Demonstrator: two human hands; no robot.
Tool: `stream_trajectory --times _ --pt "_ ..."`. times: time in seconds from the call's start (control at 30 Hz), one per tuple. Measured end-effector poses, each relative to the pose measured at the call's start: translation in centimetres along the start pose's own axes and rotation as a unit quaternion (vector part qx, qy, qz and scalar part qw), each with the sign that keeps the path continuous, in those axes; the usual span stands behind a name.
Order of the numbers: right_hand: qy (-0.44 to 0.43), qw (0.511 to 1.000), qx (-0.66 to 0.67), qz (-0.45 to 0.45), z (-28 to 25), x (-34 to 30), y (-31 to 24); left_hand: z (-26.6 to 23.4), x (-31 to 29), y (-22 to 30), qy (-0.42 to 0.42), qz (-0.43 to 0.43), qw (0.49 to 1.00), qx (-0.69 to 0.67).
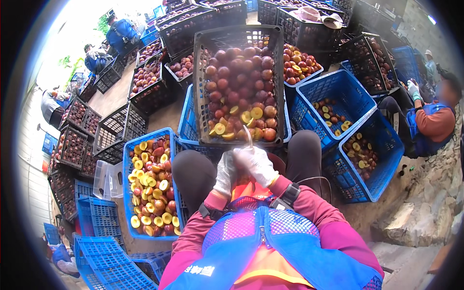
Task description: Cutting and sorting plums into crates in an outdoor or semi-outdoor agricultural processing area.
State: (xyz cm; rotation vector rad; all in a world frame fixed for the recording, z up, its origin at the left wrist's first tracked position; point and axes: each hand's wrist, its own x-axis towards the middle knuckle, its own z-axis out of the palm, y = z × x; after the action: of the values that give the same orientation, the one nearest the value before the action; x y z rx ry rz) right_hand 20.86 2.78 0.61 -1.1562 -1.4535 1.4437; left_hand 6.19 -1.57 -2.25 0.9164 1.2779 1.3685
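My left hand [224,173], in a white glove, is closed in front of my lap. Whatever it may hold is hidden behind my other hand. My right hand [256,167], gloved in white too and slightly blurred, presses against it, closed on a thin curved metal tool [248,137] that sticks up from the fingers. Just beyond both hands, a tilted black crate [198,104] holds whole dark-red plums [241,72], with several cut yellow halves [245,117] at its near end. This crate rests on a blue crate [185,118].
To my left stands a blue crate [126,193] full of cut plums. Two blue crates [333,79] with fewer plums sit at my right. Black crates [150,92] of plums fill the far side. A seated co-worker [430,121] is at the right; stacked blue baskets [111,261] lie lower left.
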Motion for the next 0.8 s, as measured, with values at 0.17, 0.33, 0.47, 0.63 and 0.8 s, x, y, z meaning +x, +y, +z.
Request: stream_trajectory --times 0.17,0.33,0.47,0.63,0.8 --pt "0.055 0.982 -0.149 -0.107 1.2 0.8 1.3 -0.6 0.8 2.8 -0.014 -0.16 0.986 -0.049" --pt "0.07 0.945 -0.279 -0.158 2.0 1.0 -1.1 -1.7 0.3 4.3 -0.129 -0.127 0.979 -0.094" --pt "-0.008 0.919 -0.33 -0.216 0.9 2.3 -2.3 -3.0 0.9 1.6 -0.176 0.002 0.981 -0.086" --pt "-0.087 0.976 0.196 0.039 -1.1 2.3 -5.1 -4.3 1.0 2.5 -0.115 -0.028 0.986 -0.116" --pt "-0.094 0.96 0.254 0.065 -2.8 3.0 -1.7 -5.7 4.9 2.0 -0.096 -0.188 0.932 -0.294"
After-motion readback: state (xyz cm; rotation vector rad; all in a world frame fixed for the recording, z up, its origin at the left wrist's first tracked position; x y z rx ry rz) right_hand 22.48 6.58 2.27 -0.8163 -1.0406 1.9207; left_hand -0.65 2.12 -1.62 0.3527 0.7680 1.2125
